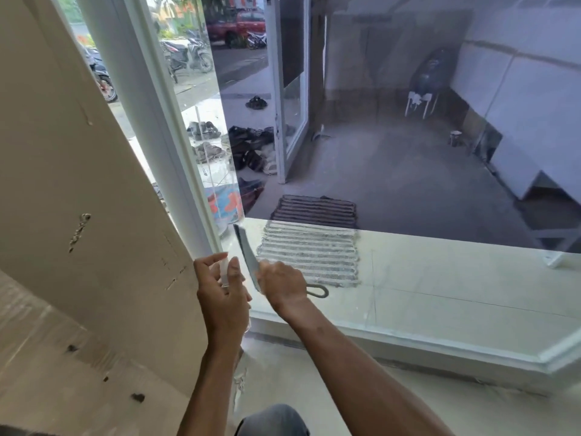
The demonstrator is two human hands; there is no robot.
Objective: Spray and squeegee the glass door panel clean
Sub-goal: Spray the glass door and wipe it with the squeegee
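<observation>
The glass door panel (393, 158) fills the view ahead, set in a white frame (176, 146) on its left. My left hand (220, 294) grips a clear spray bottle (225, 272) low beside that frame, its top showing between my fingers. My right hand (283, 283) holds a squeegee (246, 256) by its handle, and the thin grey blade stands almost upright against the lower left corner of the glass.
A beige wall with small holes (78, 184) stands at the left. The white bottom rail (408, 341) of the door runs along the floor. Beyond the glass lie a striped mat (309, 253), several shoes (248, 146) and parked motorbikes. My knee (273, 420) shows at the bottom.
</observation>
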